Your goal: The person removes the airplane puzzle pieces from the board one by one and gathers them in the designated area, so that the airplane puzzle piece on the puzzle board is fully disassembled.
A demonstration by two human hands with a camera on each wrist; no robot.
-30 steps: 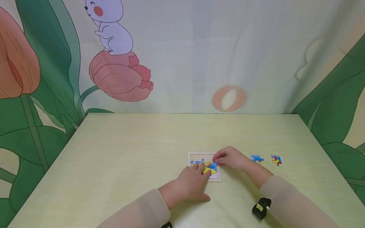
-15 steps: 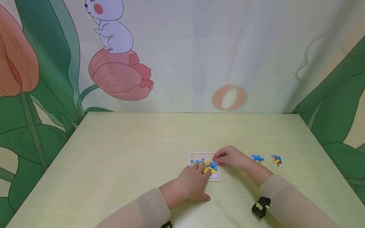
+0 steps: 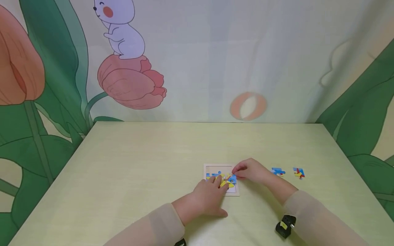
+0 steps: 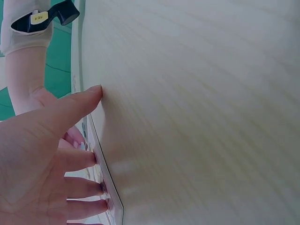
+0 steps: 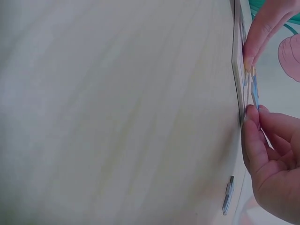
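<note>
A square jigsaw tray (image 3: 205, 168) with a pale rim lies on the table, with blue and yellow pieces (image 3: 226, 185) covering part of it. My left hand (image 3: 208, 197) rests its spread, straight fingertips on those pieces, thumb out to the side over the table. At the tray's right side my right hand (image 3: 250, 169) pinches a blue jigsaw piece (image 5: 255, 91) between thumb and fingertips. In the right wrist view that piece tilts up from the tray, close to the left fingertips. My left palm hides part of the tray in the head view.
Two loose jigsaw pieces lie right of the tray: a mostly blue piece (image 3: 278, 171) beside my right forearm and a blue, red and yellow piece (image 3: 298, 173) further right. A pale wooden table (image 3: 138, 153) reaches back to a printed curtain (image 3: 191, 68).
The right hand has shifted very slightly to the right with the pinched jigsaw piece. The left hand stays on the pieces in the tray.
</note>
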